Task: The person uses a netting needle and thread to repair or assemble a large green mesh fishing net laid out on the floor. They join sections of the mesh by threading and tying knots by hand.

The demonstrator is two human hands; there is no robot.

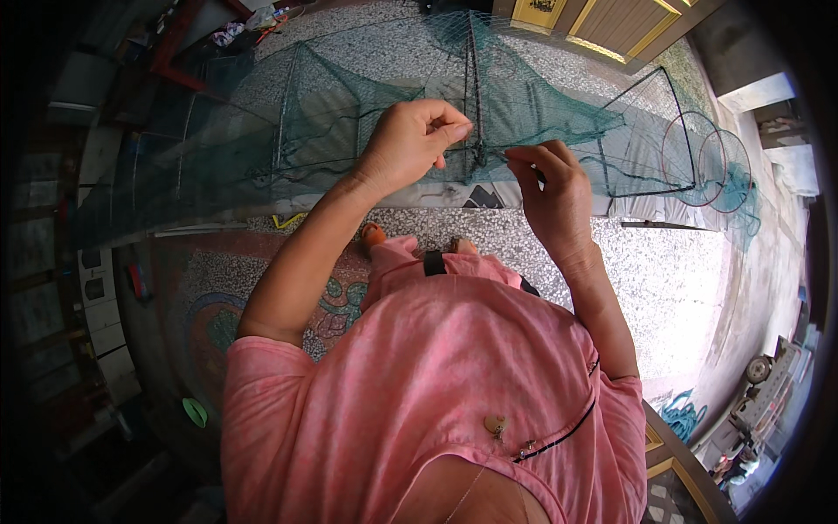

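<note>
A long green net trap (pixel 541 105) with dark rectangular frames stretches across in front of me from left to right. My left hand (pixel 417 140) is raised at its near side, thumb and forefinger pinched together just left of a dark upright frame bar (pixel 472 87). Right of that bar, my right hand (pixel 552 179) is also closed, its fingertips pressed together close to the mesh. Something small and dark shows between its fingers. Whatever either pinch holds is too fine to make out. A dark knotted spot (pixel 479 153) on the frame lies between the two hands.
Under the net runs a low grey surface (pixel 611 206). Round hoops (pixel 724 170) end the net at the right. Beneath are a speckled floor (pixel 672 271) and my feet (pixel 374 234). Brown-and-gold panels (pixel 620 31) stand at the back; blue cord (pixel 683 415) lies lower right.
</note>
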